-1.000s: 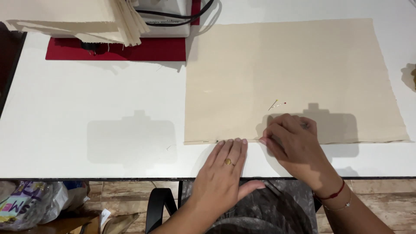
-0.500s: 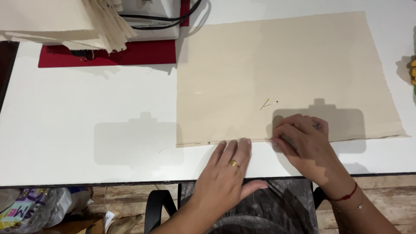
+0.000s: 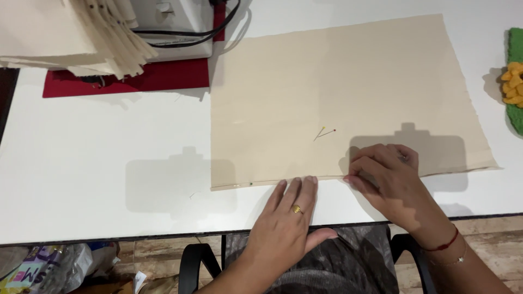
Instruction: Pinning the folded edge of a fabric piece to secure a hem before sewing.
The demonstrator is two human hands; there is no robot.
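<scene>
Beige fabric panel (image 3: 338, 92) lies flat on the white counter (image 3: 98, 141), its near edge folded into a narrow hem running just inside the counter's front edge. Your left hand (image 3: 286, 218) rests flat, fingers extended, fingertips touching the folded hem near its middle; grip released, nothing grasped. A gold ring (image 3: 297, 209) sits on one finger. Your right hand (image 3: 389, 177) is just right of it, fingers curled down onto the hem, pressing or pinching the fold; whether the grip actually closes on the cloth I cannot tell. Red cord bracelet (image 3: 442, 244) on that wrist.

Green-headed pin (image 3: 250, 184) is stuck in the hem near the panel's left corner. Two loose pins (image 3: 325, 132), one yellow-headed and one dark-headed, lie on the panel above your hands.

Far left: stack of beige fabric pieces (image 3: 60, 38) overlapping a white machine (image 3: 174, 27) on a red mat (image 3: 158, 79). Right edge: green mat with an orange flower-shaped item (image 3: 512, 87).
</scene>
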